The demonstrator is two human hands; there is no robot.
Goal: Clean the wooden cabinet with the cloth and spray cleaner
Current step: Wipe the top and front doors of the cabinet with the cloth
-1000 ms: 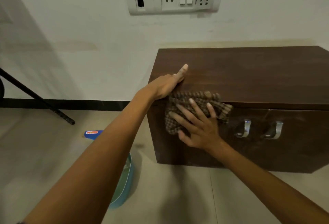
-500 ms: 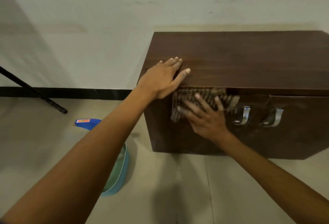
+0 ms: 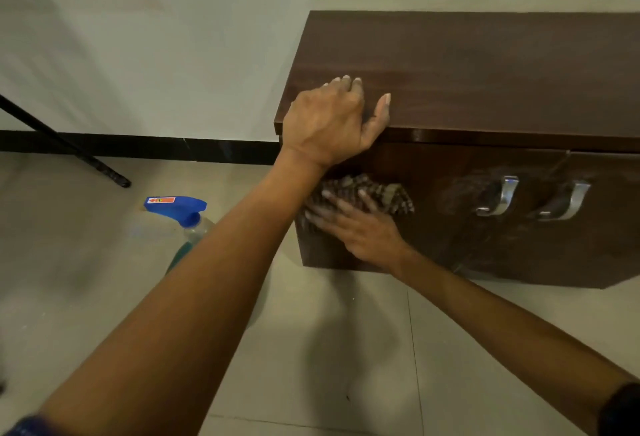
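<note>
A dark wooden cabinet [image 3: 485,65] stands against the wall on the right. My left hand [image 3: 329,124] rests flat on its top front-left corner, fingers spread, holding nothing. My right hand [image 3: 360,227] presses a brown checked cloth [image 3: 381,191] flat against the left part of the cabinet's front, below the top edge. A spray cleaner bottle [image 3: 183,214] with a blue trigger head stands on the floor left of the cabinet, partly hidden behind my left forearm.
Two metal handles [image 3: 498,196] [image 3: 568,201] sit on the cabinet doors right of the cloth. A black rod [image 3: 69,148] slants down to the floor at far left. A black skirting strip [image 3: 156,148] runs along the wall base. Tiled floor [image 3: 329,349] lies in front.
My right hand has moved the cloth left and down across the cabinet front. My left hand has settled flat on the top corner. The view has tilted down, so the wall sockets are out of sight.
</note>
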